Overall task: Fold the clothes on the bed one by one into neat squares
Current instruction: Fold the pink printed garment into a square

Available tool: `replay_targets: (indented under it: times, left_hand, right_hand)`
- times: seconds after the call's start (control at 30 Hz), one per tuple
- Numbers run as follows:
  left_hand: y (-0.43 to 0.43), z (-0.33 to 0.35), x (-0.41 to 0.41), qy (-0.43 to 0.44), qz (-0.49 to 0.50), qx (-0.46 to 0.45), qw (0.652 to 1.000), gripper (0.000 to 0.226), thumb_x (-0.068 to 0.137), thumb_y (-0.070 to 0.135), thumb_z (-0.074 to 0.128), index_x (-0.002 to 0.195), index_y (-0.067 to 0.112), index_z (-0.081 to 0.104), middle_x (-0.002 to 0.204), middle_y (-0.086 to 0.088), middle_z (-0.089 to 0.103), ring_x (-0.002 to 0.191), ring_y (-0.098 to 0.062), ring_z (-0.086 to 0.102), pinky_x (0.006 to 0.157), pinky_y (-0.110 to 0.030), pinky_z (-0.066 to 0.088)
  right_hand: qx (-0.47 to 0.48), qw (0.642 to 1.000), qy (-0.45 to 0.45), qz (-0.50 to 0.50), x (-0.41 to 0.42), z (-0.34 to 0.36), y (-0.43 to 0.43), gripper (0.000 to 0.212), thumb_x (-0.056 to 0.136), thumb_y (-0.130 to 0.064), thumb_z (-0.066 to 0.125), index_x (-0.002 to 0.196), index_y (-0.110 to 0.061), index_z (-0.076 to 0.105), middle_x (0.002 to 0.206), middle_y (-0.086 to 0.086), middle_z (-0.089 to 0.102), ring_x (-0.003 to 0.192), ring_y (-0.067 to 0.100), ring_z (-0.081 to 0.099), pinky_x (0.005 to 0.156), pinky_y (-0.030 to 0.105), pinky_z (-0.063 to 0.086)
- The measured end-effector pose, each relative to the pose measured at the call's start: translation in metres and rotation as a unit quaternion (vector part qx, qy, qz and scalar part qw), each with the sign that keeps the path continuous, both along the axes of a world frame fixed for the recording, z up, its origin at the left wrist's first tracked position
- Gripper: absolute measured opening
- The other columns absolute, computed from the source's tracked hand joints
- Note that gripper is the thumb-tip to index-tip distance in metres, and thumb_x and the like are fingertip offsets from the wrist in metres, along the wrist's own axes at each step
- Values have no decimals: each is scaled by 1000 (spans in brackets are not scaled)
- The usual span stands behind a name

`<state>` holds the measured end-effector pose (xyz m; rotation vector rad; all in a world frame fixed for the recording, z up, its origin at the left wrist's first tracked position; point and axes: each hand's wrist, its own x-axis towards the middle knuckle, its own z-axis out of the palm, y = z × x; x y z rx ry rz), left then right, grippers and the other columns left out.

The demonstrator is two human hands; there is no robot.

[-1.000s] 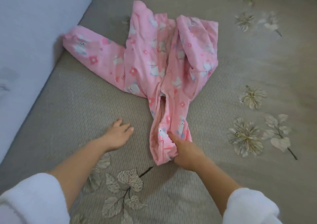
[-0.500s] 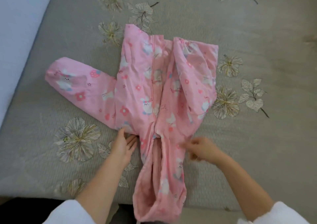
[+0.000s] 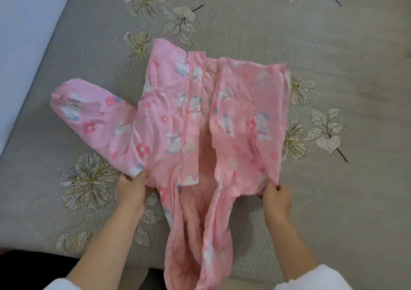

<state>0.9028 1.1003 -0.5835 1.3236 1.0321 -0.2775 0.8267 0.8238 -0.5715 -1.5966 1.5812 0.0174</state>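
A pink jacket [image 3: 169,120] printed with white bunnies and red flowers lies spread face up on the grey bed cover [image 3: 333,56]. Its front is open along a zipper. One sleeve sticks out to the left, and the right side is folded inward. The hood hangs over the near edge of the bed. My left hand [image 3: 131,189] pinches the jacket's lower left edge under the sleeve. My right hand [image 3: 277,197] pinches the lower right edge. Both hands pull the fabric outward.
The bed cover carries embroidered flowers and leaves around the jacket. A pale blue surface [image 3: 24,34] borders the bed on the left. The bed's near edge [image 3: 138,267] runs just below my forearms, with dark floor beneath.
My view has shifted down toward the near edge. Both hands moved apart to the jacket's lower corners and took hold, and the right half, bunched before, now lies spread flatter.
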Motion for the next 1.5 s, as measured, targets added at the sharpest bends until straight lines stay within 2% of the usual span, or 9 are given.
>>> replay_targets:
  times: [0.17, 0.33, 0.5, 0.6, 0.7, 0.83, 1.13, 1.33, 1.5]
  left_hand:
    - [-14, -2, -8, -18, -158, 392, 906, 63, 69, 16, 72, 126, 3, 48, 117, -18, 57, 111, -36, 50, 96, -44, 40]
    - [-72, 7, 13, -163, -444, 387, 792, 53, 83, 20, 63, 131, 7, 46, 131, -12, 40, 120, -29, 37, 100, -36, 30]
    - [-91, -27, 39, -106, -559, 447, 690, 84, 77, 38, 71, 144, 4, 33, 126, -19, 43, 112, -39, 44, 97, -44, 36]
    - [-93, -33, 54, -94, -576, 404, 704, 58, 80, 16, 65, 133, 6, 47, 116, -19, 53, 105, -38, 53, 87, -39, 40]
    - [-84, -30, 63, -143, -547, 372, 736, 28, 73, 6, 60, 100, 14, 65, 82, -11, 61, 81, -35, 60, 59, -29, 39]
    - [-89, -20, 49, -206, -544, 286, 762, 42, 81, 11, 59, 120, 24, 65, 84, 2, 49, 72, -3, 48, 67, -6, 34]
    - [-103, -33, 32, -190, -608, 359, 682, 74, 82, 55, 26, 142, 14, 42, 147, -9, 33, 136, -29, 28, 114, -35, 19]
    - [-120, -44, 26, -168, -694, 333, 616, 92, 88, 43, 54, 148, 21, -12, 152, 7, -24, 139, -14, -26, 117, -31, -10]
    - [-119, -50, 23, -172, -689, 357, 606, 95, 90, 43, 53, 143, 24, -23, 148, 10, -31, 139, -14, -29, 112, -28, -12]
  right_hand:
    - [-176, 980, -80, 53, 9, 11, -3, 29, 78, -3, 55, 105, 6, 46, 109, 21, 45, 98, 34, 43, 82, 41, 34]
    - [-232, 890, -295, 257, 49, 37, 19, 27, 77, -9, 59, 96, -18, 41, 92, -10, 34, 84, 17, 41, 76, 22, 37]
    - [-68, 882, -27, 466, 75, -8, 32, 61, 83, -34, 66, 135, -16, 40, 130, 1, 44, 122, 22, 41, 97, 26, 31]
    - [-124, 810, 88, 566, 78, -40, 29, 67, 84, -46, 62, 138, -17, 35, 136, 5, 37, 124, 29, 34, 107, 37, 27]
    - [-48, 875, -17, 482, 81, -47, 17, 9, 95, -26, 51, 102, -30, 55, 103, -2, 58, 99, 21, 52, 100, 38, 38]
    - [-21, 894, -128, 429, 77, -28, 17, 25, 93, -12, 55, 70, -21, 49, 62, -5, 50, 60, 10, 46, 65, 25, 37]
    - [-374, 752, -127, 528, 70, 7, 4, 53, 79, -22, 51, 131, -15, 47, 131, 9, 43, 119, 29, 41, 97, 41, 30]
    - [-165, 915, -88, 357, 91, 5, -34, 46, 85, -18, 50, 130, -26, 56, 137, -3, 53, 139, 21, 35, 113, 49, 13]
    - [-152, 854, -153, 473, 101, 2, 4, 59, 87, -54, 34, 144, -45, 21, 154, -13, 26, 147, 8, 7, 116, 49, -2]
